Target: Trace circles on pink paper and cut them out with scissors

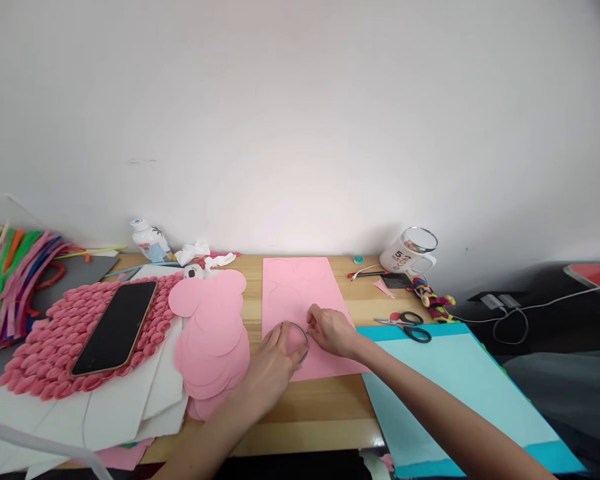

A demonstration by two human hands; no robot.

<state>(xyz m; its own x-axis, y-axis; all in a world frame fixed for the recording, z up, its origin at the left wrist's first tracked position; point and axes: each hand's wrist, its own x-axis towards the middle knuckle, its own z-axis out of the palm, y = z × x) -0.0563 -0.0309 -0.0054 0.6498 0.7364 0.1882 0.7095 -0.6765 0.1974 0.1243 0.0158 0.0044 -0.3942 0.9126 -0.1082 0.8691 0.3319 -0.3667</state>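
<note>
dark phone | white bottle beside crumpled tissue | lidded mug

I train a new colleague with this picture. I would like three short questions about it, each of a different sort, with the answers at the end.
1. Fill in: In the picture, the scissors lie to the ____ of the pink sheet.
2. What does the left hand touch?
A) mug
B) ring
C) bottle
3. True or false: The phone lies on the pink rolls.

Key: 1. right; 2. B; 3. true.
</note>
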